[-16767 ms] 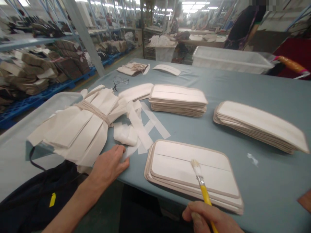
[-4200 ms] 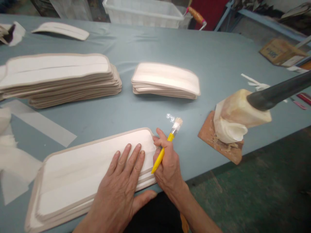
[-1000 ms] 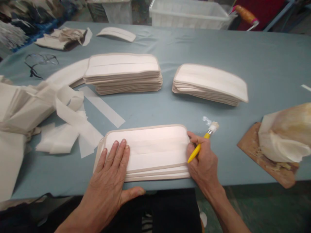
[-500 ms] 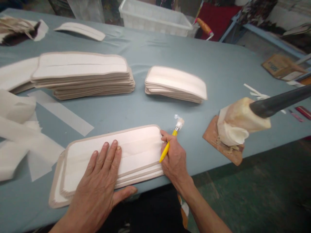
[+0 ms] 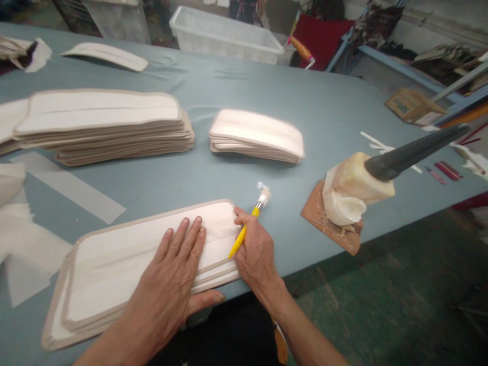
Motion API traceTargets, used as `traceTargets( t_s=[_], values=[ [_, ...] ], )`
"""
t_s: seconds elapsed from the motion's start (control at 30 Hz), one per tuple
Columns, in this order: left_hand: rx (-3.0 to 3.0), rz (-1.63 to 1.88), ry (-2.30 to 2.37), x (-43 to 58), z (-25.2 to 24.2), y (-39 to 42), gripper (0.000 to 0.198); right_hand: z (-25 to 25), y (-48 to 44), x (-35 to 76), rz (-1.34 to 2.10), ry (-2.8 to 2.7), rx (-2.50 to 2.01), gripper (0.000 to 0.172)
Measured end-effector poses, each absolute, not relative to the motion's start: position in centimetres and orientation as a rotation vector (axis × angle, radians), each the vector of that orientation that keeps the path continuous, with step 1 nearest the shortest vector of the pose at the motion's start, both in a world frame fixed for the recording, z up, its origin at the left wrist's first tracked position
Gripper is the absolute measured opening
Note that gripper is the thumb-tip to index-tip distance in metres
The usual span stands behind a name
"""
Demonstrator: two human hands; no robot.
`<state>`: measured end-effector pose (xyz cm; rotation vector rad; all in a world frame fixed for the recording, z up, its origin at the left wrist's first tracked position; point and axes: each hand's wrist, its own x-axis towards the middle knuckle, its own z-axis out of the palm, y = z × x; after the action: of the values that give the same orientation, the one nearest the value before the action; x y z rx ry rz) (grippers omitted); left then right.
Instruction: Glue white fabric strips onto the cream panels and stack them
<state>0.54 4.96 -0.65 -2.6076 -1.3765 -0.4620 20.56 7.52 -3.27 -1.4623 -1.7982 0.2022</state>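
Observation:
A small stack of white panels with beige folded borders [image 5: 125, 249] lies at the table's near edge. My left hand [image 5: 171, 269] rests flat on the top panel, fingers stretched out and thumb over the near edge. At the stack's right end, my right hand [image 5: 257, 249] is closed round a yellow-handled brush [image 5: 243, 236]. The brush's bristles point away from me and carry white paste; a white smear shows on the table beside them. My right fingertips are at the panel's right edge; whether they also pinch it is hidden.
Farther back stand a tall stack of bordered panels [image 5: 102, 114] and a shorter one [image 5: 257, 132]. A paste-covered block with a dark handle [image 5: 381, 168] sits on a brown board [image 5: 316, 211] at right. Pale sheets [image 5: 76, 188] lie left; a white bin [image 5: 229, 38] stands behind.
The view has swung right, so the table's things appear farther left. My left hand has slid along the panel toward my right hand, which still holds the brush at the right end.

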Motion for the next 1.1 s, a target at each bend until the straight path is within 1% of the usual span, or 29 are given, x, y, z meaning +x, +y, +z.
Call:
traceTargets(
  t_s=[0.3, 0.47, 0.77, 0.9, 1.1],
  values=[
    [-2.638, -0.368, -1.255, 2.9, -1.0, 6.3, 0.109, -3.2, 7.6, 20.6, 0.223, -1.780, -1.460, 0.030],
    [-2.661, -0.373, -1.238, 3.7, -0.8, 6.7, 0.109, -3.3, 7.6, 20.6, 0.257, -1.761, -1.455, 0.029],
    [-2.695, -0.394, -1.254, 4.4, -0.9, 6.8, 0.106, -3.4, 7.5, 20.8, 0.358, -1.720, -1.445, 0.012],
    [-2.698, -0.397, -1.256, 4.6, -0.8, 6.8, 0.106, -3.4, 7.4, 20.7, 0.380, -1.691, -1.438, 0.011],
    [-2.746, -0.398, -1.206, 5.0, -1.4, 7.0, 0.111, -3.1, 7.6, 20.7, 0.403, -1.695, -1.442, 0.010]
  ],
)
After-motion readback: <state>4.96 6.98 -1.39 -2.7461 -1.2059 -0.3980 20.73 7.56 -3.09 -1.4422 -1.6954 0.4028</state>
